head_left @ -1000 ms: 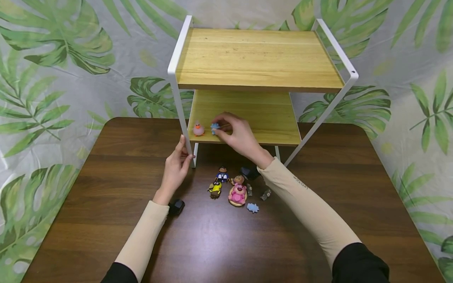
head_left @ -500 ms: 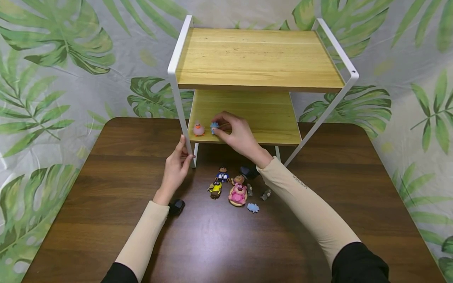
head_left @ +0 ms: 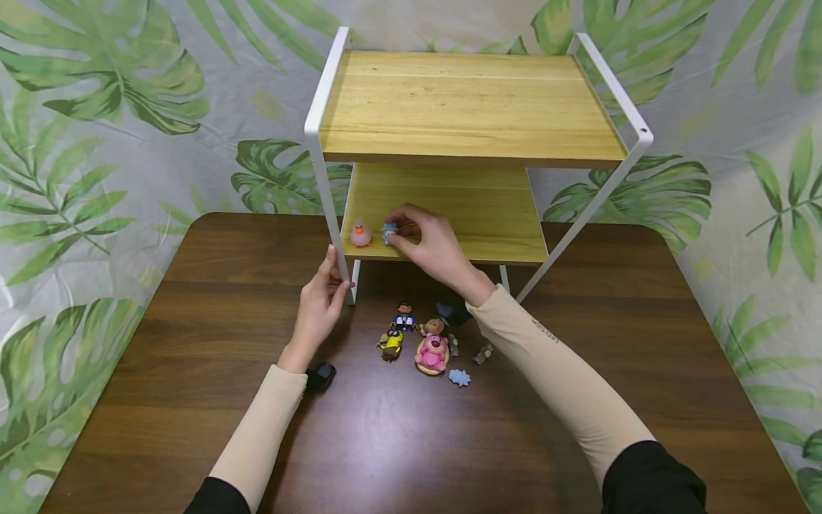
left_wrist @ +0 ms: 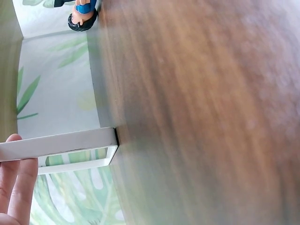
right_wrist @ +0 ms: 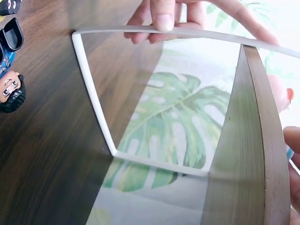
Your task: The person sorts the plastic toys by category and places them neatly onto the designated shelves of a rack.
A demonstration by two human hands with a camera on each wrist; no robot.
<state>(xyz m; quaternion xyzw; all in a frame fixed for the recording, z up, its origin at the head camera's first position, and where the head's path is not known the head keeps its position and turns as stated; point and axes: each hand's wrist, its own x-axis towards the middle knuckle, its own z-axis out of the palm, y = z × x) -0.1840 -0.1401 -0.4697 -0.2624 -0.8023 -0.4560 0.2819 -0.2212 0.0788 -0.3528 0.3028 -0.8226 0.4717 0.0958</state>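
On the middle board [head_left: 475, 207] of a small shelf, my right hand [head_left: 432, 241] pinches a small blue figurine [head_left: 388, 233] between thumb and fingertips. Just left of it stands a pink toy duck [head_left: 361, 235] with an orange beak. Only a sliver of the blue figurine [right_wrist: 289, 152] shows in the right wrist view. My left hand [head_left: 317, 303] grips the shelf's white front-left leg [head_left: 337, 246]. Fingers of that left hand [left_wrist: 21, 187] lie against the white leg [left_wrist: 61, 144] in the left wrist view.
Below the shelf lie a blue-jacketed figurine [head_left: 404, 317], a yellow-shirted figurine [head_left: 389, 345], a pink bear [head_left: 432, 353], a brown-headed figurine [head_left: 433, 327], a light-blue flat piece [head_left: 459, 378] and a grey piece [head_left: 481, 353]. The top board [head_left: 469, 107] overhangs the middle one.
The blue figurine turns slightly in my right fingers at the same spot. My left hand stays on the leg.
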